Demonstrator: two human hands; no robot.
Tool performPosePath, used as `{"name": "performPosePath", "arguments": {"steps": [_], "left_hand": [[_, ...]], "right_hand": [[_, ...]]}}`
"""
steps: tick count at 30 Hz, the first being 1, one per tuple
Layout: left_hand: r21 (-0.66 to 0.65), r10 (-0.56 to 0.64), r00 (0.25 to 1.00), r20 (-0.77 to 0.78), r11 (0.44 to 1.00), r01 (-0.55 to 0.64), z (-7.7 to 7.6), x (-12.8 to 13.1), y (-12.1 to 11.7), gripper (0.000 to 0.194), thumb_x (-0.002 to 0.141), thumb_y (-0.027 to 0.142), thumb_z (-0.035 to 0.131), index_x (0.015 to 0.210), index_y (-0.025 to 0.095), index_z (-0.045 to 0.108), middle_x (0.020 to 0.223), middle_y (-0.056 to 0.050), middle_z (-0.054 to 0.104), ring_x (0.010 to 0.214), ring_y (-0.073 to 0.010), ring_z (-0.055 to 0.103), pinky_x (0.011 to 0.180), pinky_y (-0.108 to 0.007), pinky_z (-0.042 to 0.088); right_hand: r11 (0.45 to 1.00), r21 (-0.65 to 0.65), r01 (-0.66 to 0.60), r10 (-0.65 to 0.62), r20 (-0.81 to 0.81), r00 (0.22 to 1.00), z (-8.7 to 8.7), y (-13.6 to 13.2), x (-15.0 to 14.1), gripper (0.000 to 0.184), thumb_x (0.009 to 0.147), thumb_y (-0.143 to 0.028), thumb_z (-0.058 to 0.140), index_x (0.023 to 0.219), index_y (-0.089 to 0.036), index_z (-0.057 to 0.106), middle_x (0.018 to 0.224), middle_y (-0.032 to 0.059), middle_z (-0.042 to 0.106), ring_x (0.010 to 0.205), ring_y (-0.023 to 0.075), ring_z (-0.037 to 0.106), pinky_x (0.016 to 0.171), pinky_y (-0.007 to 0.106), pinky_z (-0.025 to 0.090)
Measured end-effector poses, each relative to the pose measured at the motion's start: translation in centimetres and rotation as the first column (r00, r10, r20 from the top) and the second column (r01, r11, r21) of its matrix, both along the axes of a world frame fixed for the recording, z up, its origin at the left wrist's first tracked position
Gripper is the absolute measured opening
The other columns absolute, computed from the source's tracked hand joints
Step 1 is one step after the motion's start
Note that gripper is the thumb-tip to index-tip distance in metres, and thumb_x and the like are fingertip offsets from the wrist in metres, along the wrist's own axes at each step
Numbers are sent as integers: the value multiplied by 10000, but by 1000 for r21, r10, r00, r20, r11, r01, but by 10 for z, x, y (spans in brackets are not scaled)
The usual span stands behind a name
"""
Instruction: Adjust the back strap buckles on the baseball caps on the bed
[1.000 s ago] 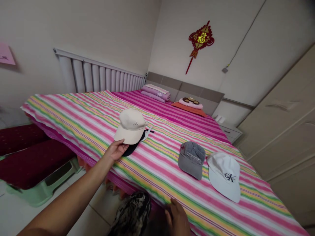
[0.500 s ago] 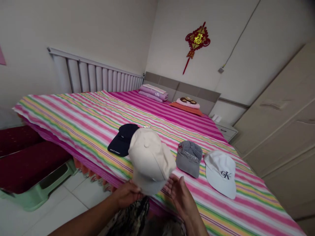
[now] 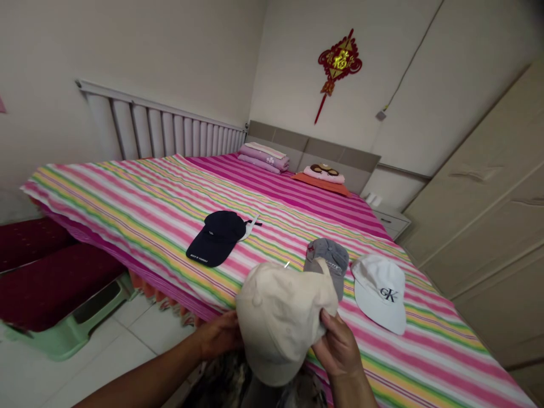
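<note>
A cream baseball cap (image 3: 276, 317) is held up in front of me at the near edge of the bed, its brim pointing down toward me. My right hand (image 3: 338, 343) grips its right side near the back strap, thumb on the outside. At the cap's left side is my left hand (image 3: 221, 335), closed against the edge; some of its fingertips are hidden behind the cap. Beyond lie a navy cap (image 3: 223, 229) on the left and a grey cap (image 3: 327, 252), partly covered by the cream one. A white cap (image 3: 380, 289) with black letters rests at the right.
A striped sheet (image 3: 140, 204) covers the bed. Folded bedding (image 3: 263, 158) and an orange pillow (image 3: 321, 184) lie near the headboard (image 3: 293, 141). At left stand dark red cushioned seats with a green stool (image 3: 76, 334); a wardrobe (image 3: 480, 226) is on the right.
The cream cap has moved toward me and right, turning slightly. My right hand has taken hold of its right side, while my left hand has shifted from the brim to the left side.
</note>
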State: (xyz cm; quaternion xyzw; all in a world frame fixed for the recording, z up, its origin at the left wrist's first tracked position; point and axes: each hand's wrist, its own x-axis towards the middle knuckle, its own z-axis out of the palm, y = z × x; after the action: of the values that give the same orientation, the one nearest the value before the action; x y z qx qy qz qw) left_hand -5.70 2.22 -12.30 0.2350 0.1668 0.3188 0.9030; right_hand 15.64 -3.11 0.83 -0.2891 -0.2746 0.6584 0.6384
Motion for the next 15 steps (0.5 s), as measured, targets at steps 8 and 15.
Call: {"name": "performPosePath", "arguments": {"steps": [8,15], "left_hand": [[63,-54,995,80,997,49,42,22,23,291,704,352,590,825,93,643,822,-121,663,754,-207,611,746,-314,412],[212,-65,992,104,976,42,72,25,30,489,574,103,679,1052,82,583,955,-141,638,823,-187,603,775,-285,417]], "right_hand": [[995,-73,-67,74,99,992,-9,-12,5,502,545,-271,746,1021,-195,607,786,88,711,836,309,634,823,461,435],[995,-99,21,-2,189,982,-10,-30,28,479,496,-289,765,949,-201,636,762,101,706,775,308,642,764,458,460]]}}
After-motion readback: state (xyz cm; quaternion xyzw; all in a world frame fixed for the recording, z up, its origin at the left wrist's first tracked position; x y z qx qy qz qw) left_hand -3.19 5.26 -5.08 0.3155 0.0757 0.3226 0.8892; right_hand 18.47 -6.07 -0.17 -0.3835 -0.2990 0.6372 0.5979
